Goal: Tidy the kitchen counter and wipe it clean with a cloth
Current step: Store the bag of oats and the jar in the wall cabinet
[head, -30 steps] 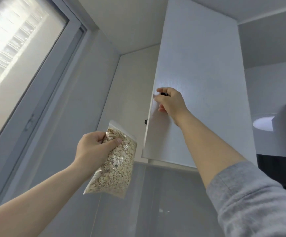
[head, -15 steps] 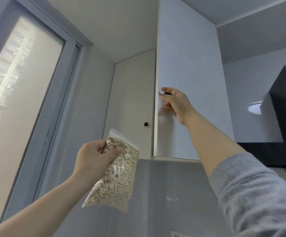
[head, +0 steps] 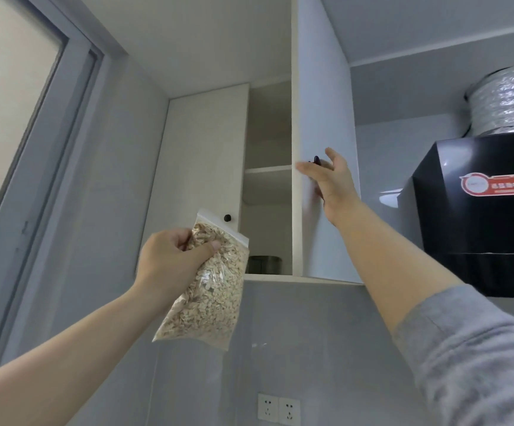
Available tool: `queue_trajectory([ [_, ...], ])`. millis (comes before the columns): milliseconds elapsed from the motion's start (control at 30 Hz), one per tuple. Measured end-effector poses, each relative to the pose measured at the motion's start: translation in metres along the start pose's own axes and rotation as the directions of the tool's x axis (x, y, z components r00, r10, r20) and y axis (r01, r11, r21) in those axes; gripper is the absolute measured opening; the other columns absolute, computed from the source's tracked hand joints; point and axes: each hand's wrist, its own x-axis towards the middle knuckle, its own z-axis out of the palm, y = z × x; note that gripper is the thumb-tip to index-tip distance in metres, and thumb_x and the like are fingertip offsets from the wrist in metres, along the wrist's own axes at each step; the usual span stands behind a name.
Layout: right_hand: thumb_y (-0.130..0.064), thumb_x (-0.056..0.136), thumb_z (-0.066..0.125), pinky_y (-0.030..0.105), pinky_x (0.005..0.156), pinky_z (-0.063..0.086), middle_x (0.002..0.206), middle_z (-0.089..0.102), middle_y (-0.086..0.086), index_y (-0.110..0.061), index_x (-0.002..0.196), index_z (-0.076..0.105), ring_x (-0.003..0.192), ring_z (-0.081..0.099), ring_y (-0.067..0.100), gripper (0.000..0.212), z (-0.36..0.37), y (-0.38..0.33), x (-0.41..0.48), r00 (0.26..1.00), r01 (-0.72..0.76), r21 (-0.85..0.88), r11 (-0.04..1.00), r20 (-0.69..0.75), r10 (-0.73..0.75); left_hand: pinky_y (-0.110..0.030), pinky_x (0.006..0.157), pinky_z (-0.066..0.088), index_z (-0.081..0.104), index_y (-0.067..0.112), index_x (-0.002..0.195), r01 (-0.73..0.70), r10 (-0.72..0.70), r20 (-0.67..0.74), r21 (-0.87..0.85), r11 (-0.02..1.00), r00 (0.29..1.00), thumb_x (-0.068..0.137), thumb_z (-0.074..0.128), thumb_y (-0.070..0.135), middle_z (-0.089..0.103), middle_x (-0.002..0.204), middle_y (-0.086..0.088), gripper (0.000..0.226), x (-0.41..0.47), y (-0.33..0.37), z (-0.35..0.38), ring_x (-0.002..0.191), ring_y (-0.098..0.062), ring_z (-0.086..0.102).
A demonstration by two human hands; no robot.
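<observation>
Centre of frame: the left hand [head: 169,262] grips a clear bag [head: 212,290] of oat flakes near its sealed top, thumb across the front, the bag hanging below the cabinet [head: 268,124]. Centre right: the right hand [head: 331,179], fingers spread, lies at the open door [head: 323,87] by its dark knob [head: 316,159]. Inside are a shelf [head: 268,170] and, on the cabinet floor, a dark container [head: 264,263]. Right: black hood [head: 480,216] with foil duct [head: 501,99]. Bottom centre: sockets [head: 278,408]. Left: window [head: 9,103].
</observation>
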Motion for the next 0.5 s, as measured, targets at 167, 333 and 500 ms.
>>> queue_trajectory([
  [167, -0.019, 0.08, 0.068, 0.033, 0.106, 0.029, 0.152, 0.021, 0.001, -0.017, 0.152, -0.006, 0.14, 0.025, 0.024, 0.103, -0.005, 0.013, -0.045, 0.998, 0.006, -0.652, 0.758, 0.054, 0.038, -0.018, 0.049, 0.044, 0.071, 0.016, 0.069, -0.011, 0.01, -0.013, -0.051, 0.999, 1.0, 0.076, 0.079, 0.029, 0.067, 0.055, 0.008, 0.016, -0.008, 0.003, 0.0, 0.055, -0.007, 0.064],
  [333, -0.012, 0.083, 0.056, 0.024, 0.052, 0.03, 0.079, 0.04, 0.0, -0.011, 0.094, 0.034, 0.069, 0.043, 0.017, 0.024, -0.015, 0.01, -0.066, 1.0, -0.006, -0.743, 0.67, 0.004, 0.013, -0.022, 0.052, 0.045, 0.071, 0.014, 0.068, 0.024, -0.023, 0.018, -0.062, 0.998, 1.0, 0.075, 0.08, 0.029, 0.068, 0.057, 0.002, 0.019, -0.019, 0.006, 0.004, 0.054, -0.011, 0.064],
  [500, -0.01, 0.076, 0.05, 0.03, 0.054, 0.033, 0.071, 0.044, 0.007, -0.003, 0.078, 0.04, 0.062, 0.036, 0.021, 0.013, -0.054, 0.0, -0.077, 0.986, 0.024, -0.71, 0.703, -0.098, -0.132, -0.042, 0.068, 0.055, 0.072, 0.007, 0.076, 0.043, -0.038, 0.06, -0.09, 0.995, 0.997, 0.074, 0.08, 0.032, 0.072, 0.074, -0.013, 0.026, -0.027, 0.016, 0.022, 0.075, -0.035, 0.069],
])
